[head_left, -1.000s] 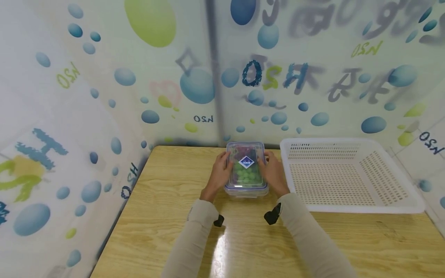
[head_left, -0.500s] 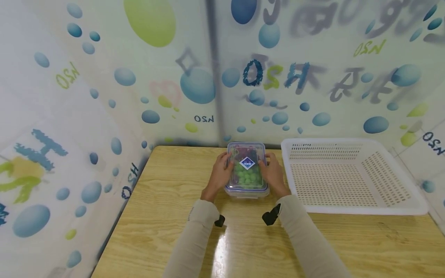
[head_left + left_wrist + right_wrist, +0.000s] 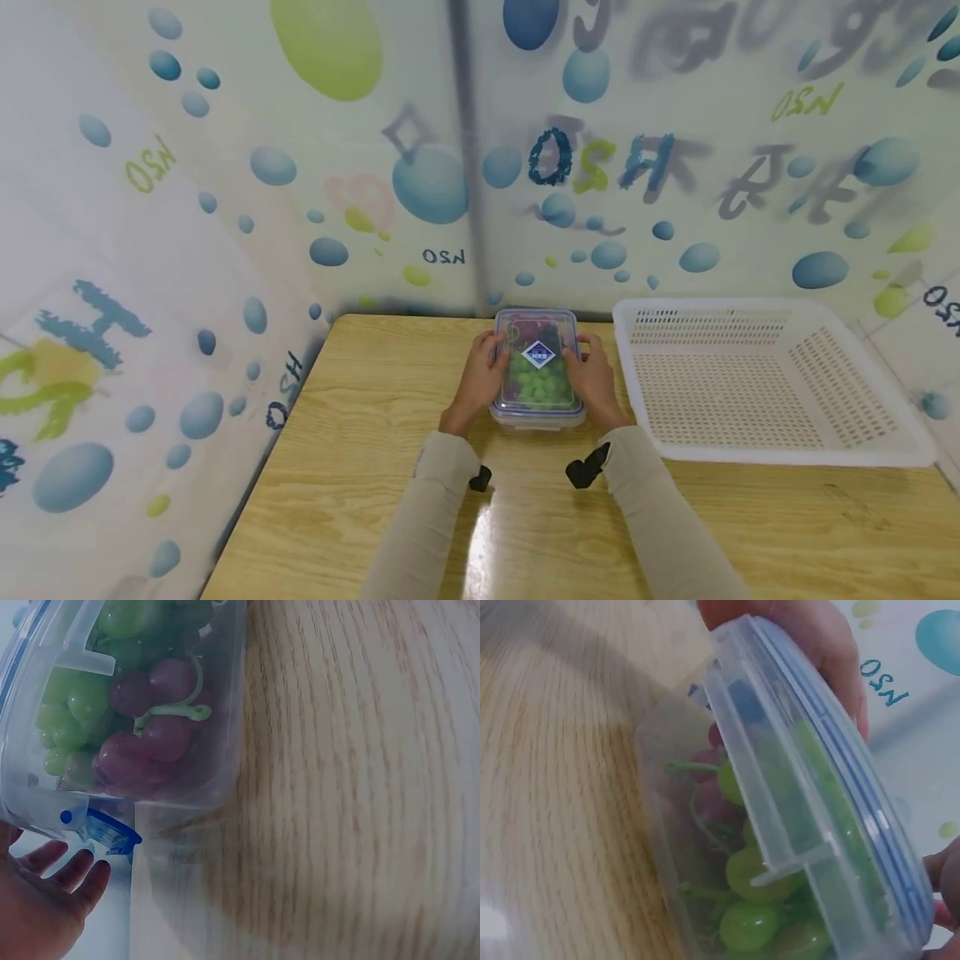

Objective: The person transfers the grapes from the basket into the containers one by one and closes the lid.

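A clear plastic food container (image 3: pixel 537 392) with a blue-rimmed lid and a diamond label lies on the table, with green and dark red grapes inside. My left hand (image 3: pixel 481 379) grips its left side, thumb at the lid's edge. On the opposite side my right hand (image 3: pixel 596 379) holds it the same way. In the left wrist view, fingers spread beside a blue latch (image 3: pixel 109 831) that sticks out from the container's end. The right wrist view shows the side wall of the container (image 3: pixel 772 825) close up, with parts of hands at its top and right edges.
A white perforated plastic basket (image 3: pixel 750 454) stands on the wooden table (image 3: pixel 360 467), just right of the container. Patterned walls (image 3: pixel 360 275) close off the back and left of the table.
The head view has shifted slightly to the left. Both hands keep their hold, and the container shows no clear movement on the table.
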A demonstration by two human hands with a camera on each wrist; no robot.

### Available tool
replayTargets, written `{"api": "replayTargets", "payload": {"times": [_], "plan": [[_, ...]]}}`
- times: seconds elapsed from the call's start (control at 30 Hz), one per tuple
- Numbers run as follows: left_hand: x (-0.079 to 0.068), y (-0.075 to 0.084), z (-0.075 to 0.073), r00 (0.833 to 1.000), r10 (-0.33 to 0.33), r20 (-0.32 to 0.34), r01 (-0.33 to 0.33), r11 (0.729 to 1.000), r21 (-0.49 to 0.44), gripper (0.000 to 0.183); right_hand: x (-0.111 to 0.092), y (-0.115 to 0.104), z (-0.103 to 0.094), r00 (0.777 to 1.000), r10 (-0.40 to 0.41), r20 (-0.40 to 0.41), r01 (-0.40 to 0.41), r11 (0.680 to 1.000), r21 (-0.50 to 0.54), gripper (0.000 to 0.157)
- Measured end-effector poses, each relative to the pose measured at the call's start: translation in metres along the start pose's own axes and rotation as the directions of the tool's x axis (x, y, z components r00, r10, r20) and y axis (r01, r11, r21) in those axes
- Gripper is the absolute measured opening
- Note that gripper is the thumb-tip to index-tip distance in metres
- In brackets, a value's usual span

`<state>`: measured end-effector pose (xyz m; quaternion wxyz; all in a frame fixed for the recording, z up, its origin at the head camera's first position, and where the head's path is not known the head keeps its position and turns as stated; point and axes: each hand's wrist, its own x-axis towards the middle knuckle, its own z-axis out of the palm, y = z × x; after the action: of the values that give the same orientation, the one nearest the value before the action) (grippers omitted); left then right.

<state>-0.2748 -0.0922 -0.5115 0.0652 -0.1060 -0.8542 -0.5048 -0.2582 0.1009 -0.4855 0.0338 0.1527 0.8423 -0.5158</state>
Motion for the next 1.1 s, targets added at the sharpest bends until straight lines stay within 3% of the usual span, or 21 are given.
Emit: {"api": "replayTargets", "payload": {"times": [0.23, 0.6, 0.67, 0.73, 0.87, 0.97, 1.1], "plan": [[-0.001, 0.000, 0.002, 1.000, 0.009, -0.010, -0.009, 1.000, -0.011, 0.038, 0.002, 0.002, -0.002, 1.000, 0.002, 0.014, -0.002, 1.000, 0.018, 0.050], [-0.007, -0.001, 0.005, 1.000, -0.009, -0.003, 0.009, 0.999, -0.042, 0.039, 0.003, 0.007, -0.001, 0.994, 0.095, 0.045, -0.097, 0.995, 0.034, 0.058], [-0.007, -0.002, 0.006, 0.998, -0.056, 0.001, 0.056, 0.995, -0.079, 0.044, 0.002, 0.006, -0.001, 0.993, 0.105, 0.049, -0.107, 0.994, 0.036, 0.059], [-0.008, -0.001, 0.006, 0.987, -0.158, 0.018, 0.159, 0.981, -0.110, 0.054, 0.001, 0.006, -0.001, 0.992, 0.118, 0.055, -0.120, 0.992, 0.040, 0.060], [-0.010, 0.001, 0.005, 0.925, -0.374, 0.071, 0.380, 0.913, -0.146, 0.076, 0.001, 0.005, -0.001, 0.988, 0.141, 0.062, -0.144, 0.989, 0.043, 0.062], [-0.010, 0.004, 0.004, 0.902, -0.425, 0.076, 0.432, 0.889, -0.153, 0.082, 0.001, 0.005, -0.001, 0.987, 0.147, 0.062, -0.150, 0.988, 0.039, 0.064], [-0.010, 0.006, 0.005, 0.906, -0.423, 0.025, 0.423, 0.898, -0.124, 0.081, 0.001, 0.005, -0.003, 0.986, 0.154, 0.059, -0.156, 0.987, 0.034, 0.066]]}}
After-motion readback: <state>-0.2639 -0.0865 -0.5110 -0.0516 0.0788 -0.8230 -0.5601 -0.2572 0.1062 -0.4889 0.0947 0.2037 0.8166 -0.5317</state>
